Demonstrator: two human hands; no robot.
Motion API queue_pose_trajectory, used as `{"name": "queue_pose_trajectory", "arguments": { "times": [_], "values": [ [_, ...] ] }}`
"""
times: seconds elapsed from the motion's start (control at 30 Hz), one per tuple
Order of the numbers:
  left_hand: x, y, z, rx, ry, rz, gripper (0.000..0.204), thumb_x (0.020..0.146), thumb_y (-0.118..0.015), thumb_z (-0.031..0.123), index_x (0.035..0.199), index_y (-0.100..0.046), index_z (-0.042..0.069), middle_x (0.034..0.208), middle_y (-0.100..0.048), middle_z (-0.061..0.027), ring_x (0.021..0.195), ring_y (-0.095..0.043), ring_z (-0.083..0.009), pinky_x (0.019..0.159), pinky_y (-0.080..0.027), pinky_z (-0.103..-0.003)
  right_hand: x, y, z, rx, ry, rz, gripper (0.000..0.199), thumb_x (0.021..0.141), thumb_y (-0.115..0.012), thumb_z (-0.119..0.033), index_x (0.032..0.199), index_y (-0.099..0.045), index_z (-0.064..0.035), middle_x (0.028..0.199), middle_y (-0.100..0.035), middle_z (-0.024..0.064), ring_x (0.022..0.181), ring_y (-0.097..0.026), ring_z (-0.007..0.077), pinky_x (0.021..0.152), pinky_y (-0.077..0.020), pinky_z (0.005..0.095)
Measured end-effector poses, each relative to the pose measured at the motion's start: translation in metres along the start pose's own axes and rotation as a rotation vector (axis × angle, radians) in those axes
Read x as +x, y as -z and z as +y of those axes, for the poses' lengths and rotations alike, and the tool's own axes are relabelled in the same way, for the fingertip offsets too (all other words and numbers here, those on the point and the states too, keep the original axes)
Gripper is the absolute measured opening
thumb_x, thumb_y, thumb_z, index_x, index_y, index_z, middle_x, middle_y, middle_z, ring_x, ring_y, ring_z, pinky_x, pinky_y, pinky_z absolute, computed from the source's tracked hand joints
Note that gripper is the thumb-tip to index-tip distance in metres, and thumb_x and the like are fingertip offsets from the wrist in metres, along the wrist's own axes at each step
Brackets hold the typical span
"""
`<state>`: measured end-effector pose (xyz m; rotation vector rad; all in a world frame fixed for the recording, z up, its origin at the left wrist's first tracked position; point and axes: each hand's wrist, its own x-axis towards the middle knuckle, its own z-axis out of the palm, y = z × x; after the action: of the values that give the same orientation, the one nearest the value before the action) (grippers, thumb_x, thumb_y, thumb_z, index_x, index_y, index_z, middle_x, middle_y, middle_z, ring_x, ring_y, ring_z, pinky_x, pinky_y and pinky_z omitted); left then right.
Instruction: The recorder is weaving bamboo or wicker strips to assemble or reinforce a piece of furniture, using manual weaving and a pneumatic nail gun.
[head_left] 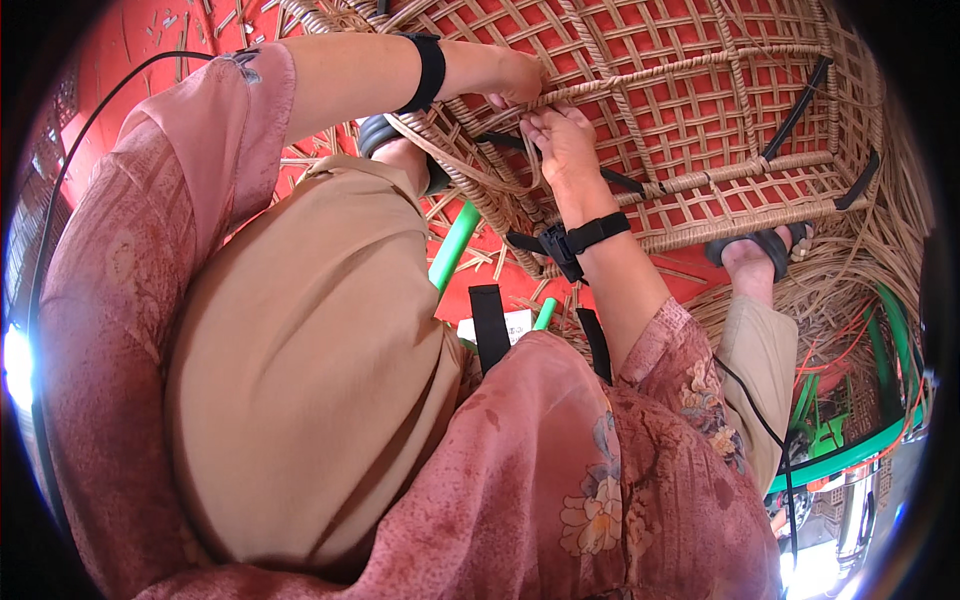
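Observation:
A large woven cane piece (690,110) with an open lattice and thick wrapped ribs fills the upper right. Both my hands meet at one of its ribs, near the left side. My left hand (512,76) comes in from the left, fingers curled down against the lattice; what they grip is hidden. Just below it, my right hand (565,145) has its fingers pinched together at the same rib. A loose cane strand (487,178) loops from the left edge of the weave up to my right fingertips. Black ties (797,110) are wrapped on several ribs.
Red floor covering (130,40) lies beneath, strewn with cane scraps. My sandalled feet stand either side of the weave, the right sandal (762,248) under its lower edge. A heap of long cane strands (885,240) lies at right, by a green curved frame (850,457). Green tubes (455,243) stand near my lap.

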<state>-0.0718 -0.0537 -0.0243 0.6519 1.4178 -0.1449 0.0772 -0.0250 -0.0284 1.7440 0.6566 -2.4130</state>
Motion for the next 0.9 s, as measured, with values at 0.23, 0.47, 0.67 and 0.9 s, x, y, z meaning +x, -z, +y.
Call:
{"name": "queue_pose_trajectory", "arguments": {
  "times": [0.23, 0.47, 0.67, 0.9],
  "values": [
    [-0.008, 0.002, 0.003, 0.358, -0.195, 0.097, 0.042, 0.078, -0.046, 0.003, 0.119, -0.054, 0.007, 0.102, -0.063, -0.0150, 0.094, -0.061, -0.0252, 0.072, -0.049, -0.038, 0.003, 0.001, 0.007, 0.204, 0.037, -0.155, 0.026, 0.077, -0.048, 0.004, 0.102, -0.047, -0.0015, 0.097, -0.057, 0.0113, 0.091, -0.057, 0.0254, 0.091, -0.0409, 0.0399],
    [-0.014, 0.009, 0.019, 0.323, -0.130, 0.033, 0.045, 0.079, -0.054, 0.012, 0.124, -0.049, 0.008, 0.106, -0.062, -0.0159, 0.099, -0.058, -0.0300, 0.082, -0.046, -0.040, -0.005, 0.002, -0.001, 0.215, 0.055, -0.169, 0.022, 0.078, -0.047, 0.001, 0.101, -0.045, 0.0014, 0.100, -0.056, 0.0137, 0.098, -0.057, 0.0295, 0.094, -0.0389, 0.0420],
    [-0.016, 0.016, 0.022, 0.703, -0.121, -0.010, 0.046, 0.079, -0.056, 0.014, 0.124, -0.048, 0.008, 0.107, -0.061, -0.0166, 0.102, -0.057, -0.0322, 0.085, -0.046, -0.039, -0.003, 0.000, -0.002, 0.226, 0.053, -0.155, 0.014, 0.074, -0.051, -0.004, 0.087, -0.048, -0.0031, 0.091, -0.058, 0.0106, 0.085, -0.060, 0.0242, 0.082, -0.0418, 0.0371],
    [-0.047, 0.017, 0.020, 0.739, -0.153, 0.059, 0.029, 0.075, -0.060, 0.015, 0.102, -0.064, 0.005, 0.099, -0.064, -0.0151, 0.096, -0.061, -0.0309, 0.080, -0.049, -0.040, -0.009, -0.005, -0.008, 0.123, 0.012, -0.060, 0.015, 0.083, -0.053, -0.012, 0.096, -0.052, -0.0034, 0.092, -0.061, 0.0086, 0.092, -0.060, 0.0241, 0.086, -0.0419, 0.0384]
  ]
}}
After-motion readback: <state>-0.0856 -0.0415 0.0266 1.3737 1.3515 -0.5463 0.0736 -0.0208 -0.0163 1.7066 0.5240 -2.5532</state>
